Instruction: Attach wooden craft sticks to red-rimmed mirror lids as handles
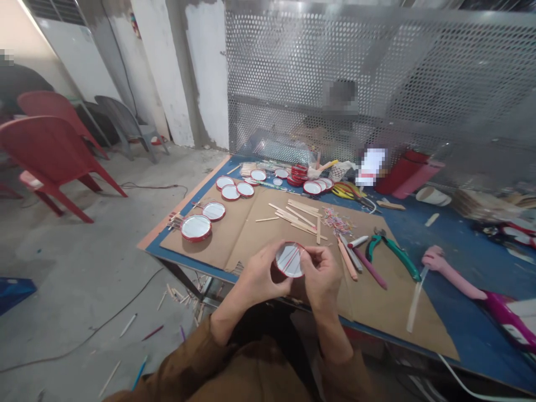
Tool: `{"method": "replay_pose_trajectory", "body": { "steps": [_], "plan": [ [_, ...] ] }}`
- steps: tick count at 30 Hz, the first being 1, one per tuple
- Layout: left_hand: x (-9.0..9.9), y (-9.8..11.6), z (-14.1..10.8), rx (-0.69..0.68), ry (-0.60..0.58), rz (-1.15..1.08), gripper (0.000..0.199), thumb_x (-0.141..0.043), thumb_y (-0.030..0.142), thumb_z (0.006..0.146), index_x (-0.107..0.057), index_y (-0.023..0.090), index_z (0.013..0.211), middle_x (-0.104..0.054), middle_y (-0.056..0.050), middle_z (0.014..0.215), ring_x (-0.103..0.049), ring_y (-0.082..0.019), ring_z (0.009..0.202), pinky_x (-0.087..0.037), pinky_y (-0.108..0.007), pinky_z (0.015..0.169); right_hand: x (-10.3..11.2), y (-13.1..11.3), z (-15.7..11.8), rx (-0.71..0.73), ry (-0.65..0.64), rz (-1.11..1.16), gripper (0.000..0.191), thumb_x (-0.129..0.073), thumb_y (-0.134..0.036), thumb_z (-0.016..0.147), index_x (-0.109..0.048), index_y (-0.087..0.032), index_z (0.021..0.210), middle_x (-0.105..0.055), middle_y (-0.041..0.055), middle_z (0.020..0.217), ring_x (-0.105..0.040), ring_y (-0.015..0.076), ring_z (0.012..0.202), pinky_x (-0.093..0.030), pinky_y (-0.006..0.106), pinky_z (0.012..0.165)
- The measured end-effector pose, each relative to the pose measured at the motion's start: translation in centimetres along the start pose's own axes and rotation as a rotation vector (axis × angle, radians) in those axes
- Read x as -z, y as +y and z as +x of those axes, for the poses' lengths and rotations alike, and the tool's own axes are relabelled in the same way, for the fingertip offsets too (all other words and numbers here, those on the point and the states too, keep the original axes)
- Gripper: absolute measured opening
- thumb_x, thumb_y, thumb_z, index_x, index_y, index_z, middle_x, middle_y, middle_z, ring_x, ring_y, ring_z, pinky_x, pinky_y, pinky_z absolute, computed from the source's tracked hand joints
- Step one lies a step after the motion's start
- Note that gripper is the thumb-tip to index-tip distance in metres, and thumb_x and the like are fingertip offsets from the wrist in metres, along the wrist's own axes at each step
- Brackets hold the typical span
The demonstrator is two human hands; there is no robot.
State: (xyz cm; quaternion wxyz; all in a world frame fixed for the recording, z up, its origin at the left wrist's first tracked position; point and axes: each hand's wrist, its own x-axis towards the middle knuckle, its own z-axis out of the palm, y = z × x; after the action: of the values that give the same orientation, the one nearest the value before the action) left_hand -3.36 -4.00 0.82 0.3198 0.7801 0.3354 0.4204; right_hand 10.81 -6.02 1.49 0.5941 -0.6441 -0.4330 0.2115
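A round, red-rimmed disc (pixel 290 259) with a pale face and dark red lines across it is held above the cardboard's front edge. My left hand (pixel 264 274) grips its left side, thumb below and fingers behind. On the right side, my right hand (pixel 323 273) pinches the rim with thumb and curled fingers. Flat wooden sticks (pixel 299 215) lie beyond the hands, beside a pile of small coloured pieces (pixel 337 221). Similar discs (pixel 196 228) rest at the left of the brown cardboard (pixel 234 245), some with sticks attached.
Right of my hands lie marker-like sticks (pixel 348 258), green-handled pliers (pixel 397 254) and a pink and purple glue gun (pixel 460 279). A perforated metal screen (pixel 293 72) stands behind the blue table (pixel 452 240). Red chairs (pixel 50 151) stand at the left.
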Motion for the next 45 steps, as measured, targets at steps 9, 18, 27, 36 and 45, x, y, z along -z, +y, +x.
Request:
{"method": "replay_pose_trajectory", "body": {
  "steps": [9, 18, 27, 36, 45],
  "plan": [
    [0.0, -0.2, 0.0, -0.003, -0.027, 0.006, 0.070, -0.062, 0.016, 0.065, -0.041, 0.019, 0.132, -0.057, -0.009, 0.127, -0.057, -0.021, 0.112, -0.048, -0.033, 0.095, 0.3, -0.4, 0.3, -0.027, -0.022, -0.034, 0.019, -0.062, -0.038, 0.071, -0.056, -0.019, 0.073, -0.061, 0.0003, 0.063, -0.056, 0.0148, 0.055, -0.046, 0.026, 0.051],
    [0.2, -0.3, -0.3, 0.034, -0.063, -0.018, 0.066, -0.060, 0.017, 0.068, -0.043, 0.018, 0.133, -0.066, -0.007, 0.112, -0.064, -0.016, 0.086, -0.053, -0.028, 0.080, 1.0, -0.2, 0.6, -0.036, -0.074, 0.058, 0.020, -0.063, -0.037, 0.070, -0.059, -0.019, 0.075, -0.063, 0.0013, 0.067, -0.058, 0.0151, 0.060, -0.049, 0.027, 0.055],
    [0.0, 0.4, -0.1, 0.020, -0.036, -0.005, 0.068, -0.065, 0.021, 0.067, -0.043, 0.021, 0.131, -0.060, -0.007, 0.123, -0.060, -0.020, 0.104, -0.050, -0.030, 0.088, 0.4, -0.3, -0.1, -0.065, -0.003, 0.098, 0.020, -0.063, -0.037, 0.070, -0.057, -0.019, 0.075, -0.063, 0.0011, 0.066, -0.059, 0.0159, 0.059, -0.050, 0.028, 0.055],
    [0.2, 0.5, -0.1, -0.003, -0.019, 0.003, 0.067, -0.062, 0.019, 0.066, -0.044, 0.019, 0.130, -0.060, -0.007, 0.124, -0.060, -0.020, 0.107, -0.049, -0.031, 0.092, 0.3, 0.1, -0.2, -0.064, -0.010, 0.101, 0.021, -0.063, -0.038, 0.071, -0.058, -0.019, 0.076, -0.065, 0.0023, 0.066, -0.061, 0.0165, 0.059, -0.051, 0.028, 0.054],
    [0.2, 0.2, 0.1, 0.002, -0.041, -0.011, 0.067, -0.064, 0.017, 0.063, -0.047, 0.018, 0.128, -0.062, -0.009, 0.121, -0.061, -0.021, 0.104, -0.051, -0.031, 0.090, 0.3, 0.8, -0.2, -0.082, -0.006, 0.132, 0.022, -0.064, -0.039, 0.070, -0.058, -0.019, 0.077, -0.064, 0.0022, 0.067, -0.062, 0.0174, 0.059, -0.052, 0.030, 0.055]
  ]
}}
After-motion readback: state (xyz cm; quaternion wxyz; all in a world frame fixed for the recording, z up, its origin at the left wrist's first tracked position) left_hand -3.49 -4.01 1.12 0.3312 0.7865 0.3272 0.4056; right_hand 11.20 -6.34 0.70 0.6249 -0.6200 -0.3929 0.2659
